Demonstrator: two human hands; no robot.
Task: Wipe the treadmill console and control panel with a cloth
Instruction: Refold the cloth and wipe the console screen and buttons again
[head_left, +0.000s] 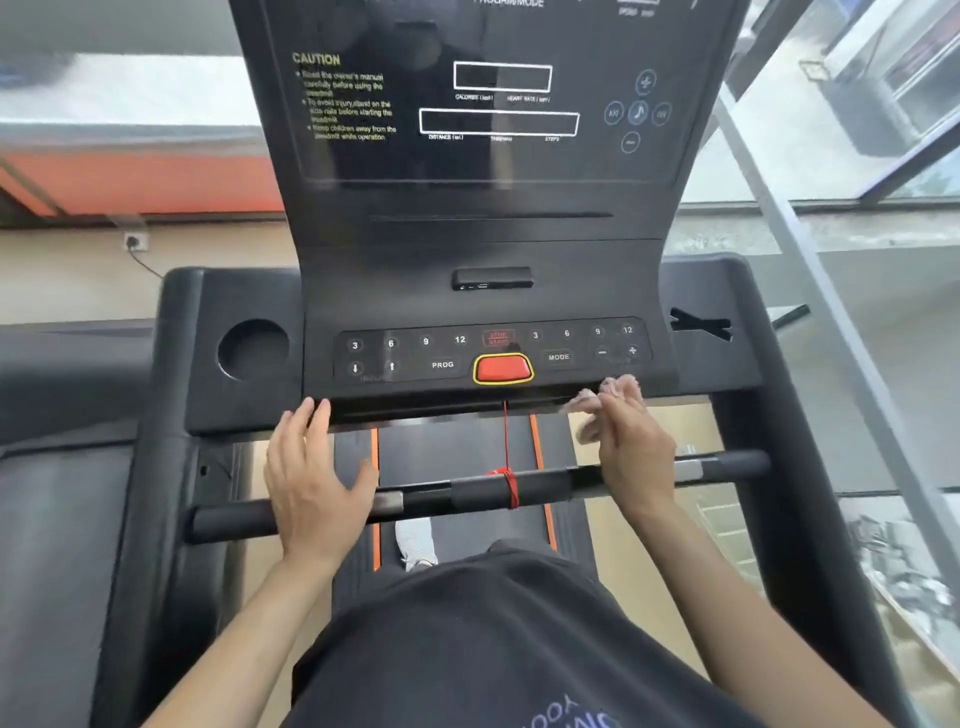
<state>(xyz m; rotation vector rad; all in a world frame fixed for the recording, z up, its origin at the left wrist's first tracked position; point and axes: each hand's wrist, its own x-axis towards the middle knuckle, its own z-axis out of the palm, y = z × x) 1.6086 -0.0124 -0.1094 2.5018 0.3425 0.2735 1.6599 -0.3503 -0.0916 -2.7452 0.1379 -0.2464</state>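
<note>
- The left hand (311, 467) is laid flat, fingers straight, on the console's (493, 249) front edge.
- The control panel (582, 340): wiping is judged barely begun, and the screen (493, 161) seemingly left.
- The cloth (582, 399), blurred, is gripped by the right hand (631, 447) at the panel's lower right edge.

Wall socket (136, 240): far left, on the pale wall — a dark cable hangs from it.
Orange band (145, 182): far left, above the socket.
Handlebar (540, 486): near, crosswise.
Red cord (508, 483): wound round the handlebar's middle.
Belt (457, 447): below the handlebar — orange-edged.
Shoe (415, 545): white, on the belt.
</note>
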